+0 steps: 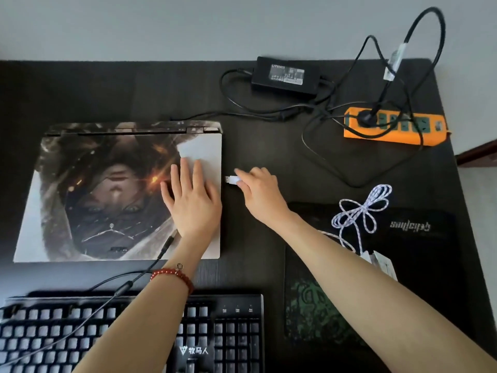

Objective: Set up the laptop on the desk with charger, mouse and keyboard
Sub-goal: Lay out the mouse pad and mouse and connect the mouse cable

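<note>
The left hand [192,200] lay flat, fingers spread, on the closed laptop [107,189]; the right hand [262,192] pinched a white USB plug [232,180] just right of it.

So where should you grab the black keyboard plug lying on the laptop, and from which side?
Pinch the black keyboard plug by its dark plastic body, not the metal tip. It lies slanted on the closed laptop, near the front edge, with its cable trailing back towards the keyboard. Coming from above, fingers on its two long sides, looks easiest. The left hand rests right beside it.
</note>
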A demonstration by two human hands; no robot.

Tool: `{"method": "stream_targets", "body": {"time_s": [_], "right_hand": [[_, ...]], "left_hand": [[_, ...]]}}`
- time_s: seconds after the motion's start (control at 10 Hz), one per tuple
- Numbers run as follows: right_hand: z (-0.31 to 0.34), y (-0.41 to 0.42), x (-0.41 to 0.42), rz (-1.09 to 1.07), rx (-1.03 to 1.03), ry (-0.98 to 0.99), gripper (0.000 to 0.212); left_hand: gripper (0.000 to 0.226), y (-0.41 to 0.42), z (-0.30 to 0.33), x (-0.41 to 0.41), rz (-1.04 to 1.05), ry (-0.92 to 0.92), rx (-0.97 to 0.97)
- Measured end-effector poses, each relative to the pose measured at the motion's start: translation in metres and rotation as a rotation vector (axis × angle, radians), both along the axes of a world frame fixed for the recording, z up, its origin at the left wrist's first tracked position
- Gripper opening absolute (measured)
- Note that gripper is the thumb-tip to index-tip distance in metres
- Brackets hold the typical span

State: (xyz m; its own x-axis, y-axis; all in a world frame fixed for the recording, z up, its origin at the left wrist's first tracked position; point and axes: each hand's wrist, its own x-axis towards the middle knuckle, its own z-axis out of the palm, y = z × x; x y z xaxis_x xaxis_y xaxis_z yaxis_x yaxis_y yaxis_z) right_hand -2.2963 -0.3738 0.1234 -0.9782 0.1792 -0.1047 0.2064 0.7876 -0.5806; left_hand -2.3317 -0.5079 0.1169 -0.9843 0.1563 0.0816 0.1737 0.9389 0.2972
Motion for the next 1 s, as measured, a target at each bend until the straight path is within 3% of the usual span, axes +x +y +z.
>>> {"method": "stream_targets", "body": {"time_s": [0.2, 0.5, 1.0], "right_hand": [[-0.008, -0.001, -0.004, -0.033, -0.034, 0.029, 0.032], [-0.012, 0.001, -0.005, 0.012, 0.104, 0.048, 0.029], [-0.011, -0.003, 0.009, 0.009, 0.073, 0.097, 0.023]], "left_hand": [[0.045, 0.0, -0.004, 0.001, 0.01, 0.003, -0.02], [0.045, 0.001, -0.006, 0.004, 0.024, 0.028, -0.038], [0.047, 0.003, -0.004, 0.004, 0.033, 0.021, -0.049]]}}
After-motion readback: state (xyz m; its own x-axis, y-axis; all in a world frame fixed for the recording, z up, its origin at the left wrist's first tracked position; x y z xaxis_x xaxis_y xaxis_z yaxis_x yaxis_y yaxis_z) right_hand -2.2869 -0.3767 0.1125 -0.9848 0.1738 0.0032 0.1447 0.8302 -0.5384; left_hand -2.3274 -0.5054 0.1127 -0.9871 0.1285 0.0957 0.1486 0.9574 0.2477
